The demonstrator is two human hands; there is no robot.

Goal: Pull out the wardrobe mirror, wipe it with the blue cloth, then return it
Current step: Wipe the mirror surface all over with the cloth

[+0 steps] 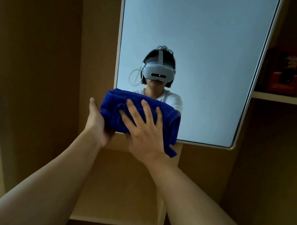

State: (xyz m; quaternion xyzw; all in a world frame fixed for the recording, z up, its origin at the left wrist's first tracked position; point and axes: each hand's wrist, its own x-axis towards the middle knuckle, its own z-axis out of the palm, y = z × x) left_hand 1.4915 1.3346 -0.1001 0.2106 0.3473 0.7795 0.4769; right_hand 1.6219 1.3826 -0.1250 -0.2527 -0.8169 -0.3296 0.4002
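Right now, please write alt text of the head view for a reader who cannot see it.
Right hand presses a blue cloth flat against the lower left of the mirror; left hand grips the mirror's lower left edge beside it. A red box sits on a shelf at right.

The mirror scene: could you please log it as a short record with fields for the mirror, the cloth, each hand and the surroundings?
mirror: tall white-framed wardrobe mirror, facing the camera, reflecting a person in a headset
cloth: folded blue cloth against the mirror's lower left corner
right hand: right hand spread flat on the cloth, fingers straight, pressing it to the glass
left hand: left hand at the cloth's left end, by the mirror's bottom edge; its grip is hidden
surroundings: brown wardrobe panels; a shelf on the right with a red box
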